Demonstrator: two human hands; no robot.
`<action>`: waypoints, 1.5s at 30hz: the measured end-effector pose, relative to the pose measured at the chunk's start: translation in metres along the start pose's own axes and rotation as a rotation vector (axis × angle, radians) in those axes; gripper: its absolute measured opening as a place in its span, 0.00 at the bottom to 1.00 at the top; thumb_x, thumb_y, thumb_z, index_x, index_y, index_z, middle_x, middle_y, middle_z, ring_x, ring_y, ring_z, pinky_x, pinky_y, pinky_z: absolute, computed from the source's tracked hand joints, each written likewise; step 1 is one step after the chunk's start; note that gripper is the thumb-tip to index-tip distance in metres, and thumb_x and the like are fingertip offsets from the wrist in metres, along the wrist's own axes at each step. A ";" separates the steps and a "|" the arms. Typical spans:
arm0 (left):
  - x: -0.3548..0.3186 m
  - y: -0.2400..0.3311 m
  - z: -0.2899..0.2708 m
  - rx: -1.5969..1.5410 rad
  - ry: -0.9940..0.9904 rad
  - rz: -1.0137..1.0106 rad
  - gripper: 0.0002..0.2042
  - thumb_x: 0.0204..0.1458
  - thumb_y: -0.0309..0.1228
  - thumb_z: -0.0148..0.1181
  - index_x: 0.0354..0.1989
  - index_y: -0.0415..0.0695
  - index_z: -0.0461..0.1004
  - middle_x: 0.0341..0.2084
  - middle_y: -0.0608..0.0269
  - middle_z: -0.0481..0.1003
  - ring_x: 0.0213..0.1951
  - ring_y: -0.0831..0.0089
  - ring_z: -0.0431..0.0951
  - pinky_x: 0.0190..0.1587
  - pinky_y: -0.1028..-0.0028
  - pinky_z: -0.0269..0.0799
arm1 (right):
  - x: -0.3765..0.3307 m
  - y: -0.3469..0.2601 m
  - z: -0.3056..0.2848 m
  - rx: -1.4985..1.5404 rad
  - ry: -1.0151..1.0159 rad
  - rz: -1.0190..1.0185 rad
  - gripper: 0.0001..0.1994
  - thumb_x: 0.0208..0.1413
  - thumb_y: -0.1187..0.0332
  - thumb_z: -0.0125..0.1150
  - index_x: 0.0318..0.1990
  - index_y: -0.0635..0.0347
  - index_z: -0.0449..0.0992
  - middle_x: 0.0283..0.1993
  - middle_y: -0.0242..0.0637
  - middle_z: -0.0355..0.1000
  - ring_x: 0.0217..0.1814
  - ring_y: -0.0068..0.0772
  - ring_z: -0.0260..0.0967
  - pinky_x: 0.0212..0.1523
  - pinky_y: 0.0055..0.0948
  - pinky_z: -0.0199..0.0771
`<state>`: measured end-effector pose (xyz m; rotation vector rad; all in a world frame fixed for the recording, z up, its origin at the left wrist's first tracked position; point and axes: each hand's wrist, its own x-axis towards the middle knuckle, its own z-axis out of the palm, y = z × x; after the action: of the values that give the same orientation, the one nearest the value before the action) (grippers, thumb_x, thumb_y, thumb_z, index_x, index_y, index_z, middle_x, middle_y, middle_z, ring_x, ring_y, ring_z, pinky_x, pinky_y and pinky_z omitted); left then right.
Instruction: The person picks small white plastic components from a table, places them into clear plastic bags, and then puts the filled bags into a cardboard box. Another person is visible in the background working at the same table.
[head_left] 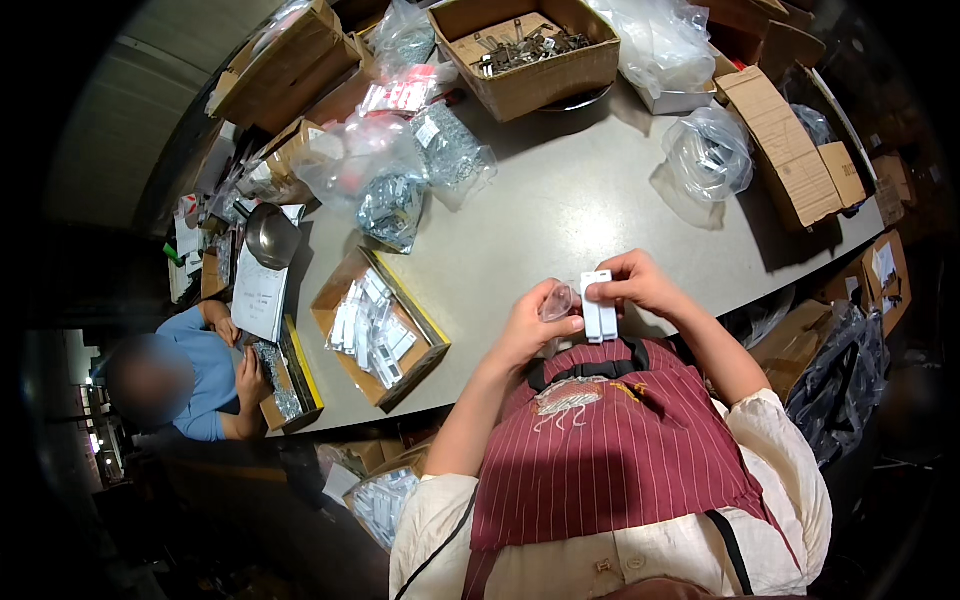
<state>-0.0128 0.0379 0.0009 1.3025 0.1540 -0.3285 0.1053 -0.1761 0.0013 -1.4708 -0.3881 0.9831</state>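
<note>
In front of my apron, close to the near table edge, my right hand (640, 288) is closed on white plastic pieces (599, 312), long and narrow, standing upright side by side. Thumb and fingers grip them near the top. Just left of them, my left hand (535, 322) is closed on a clear plastic bag (559, 303), part of which bulges above the thumb. Its thumb tip points at the white pieces; whether it touches them I cannot tell. Farther left, an open cardboard box (432, 352) holds many similar white pieces (372, 325).
Bags of small metal parts (391, 212) lie at the back left. A carton of metal pieces (540, 85) stands at the back. A clear bag (708, 153) and cardboard (782, 145) are at the right. At the left, a co-worker (205, 370) reaches over another box (300, 375).
</note>
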 end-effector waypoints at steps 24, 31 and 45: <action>-0.006 0.042 0.032 -0.433 -0.156 -0.163 0.18 0.55 0.25 0.69 0.51 0.35 0.72 0.41 0.54 0.79 0.42 0.63 0.85 0.44 0.65 0.82 | 0.023 -0.048 0.020 -0.326 -0.060 -0.598 0.11 0.60 0.64 0.70 0.38 0.65 0.81 0.34 0.33 0.75 0.38 0.28 0.70 0.40 0.31 0.70; -0.009 0.047 0.035 -0.413 -0.170 -0.190 0.18 0.57 0.28 0.67 0.54 0.36 0.73 0.41 0.53 0.80 0.42 0.64 0.84 0.47 0.65 0.79 | 0.018 -0.048 0.016 -0.488 -0.072 -0.612 0.17 0.59 0.61 0.71 0.48 0.65 0.79 0.40 0.37 0.75 0.42 0.37 0.72 0.44 0.35 0.71; -0.011 0.041 0.029 -0.442 -0.204 -0.196 0.19 0.55 0.26 0.67 0.54 0.38 0.72 0.41 0.55 0.80 0.43 0.64 0.84 0.46 0.64 0.81 | 0.013 -0.052 0.023 -0.330 -0.078 -0.590 0.26 0.55 0.65 0.72 0.61 0.60 0.74 0.41 0.38 0.76 0.44 0.31 0.75 0.49 0.33 0.76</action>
<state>-0.0125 0.0206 0.0493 0.8126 0.1708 -0.5582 0.1121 -0.1424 0.0480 -1.4793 -1.0136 0.5136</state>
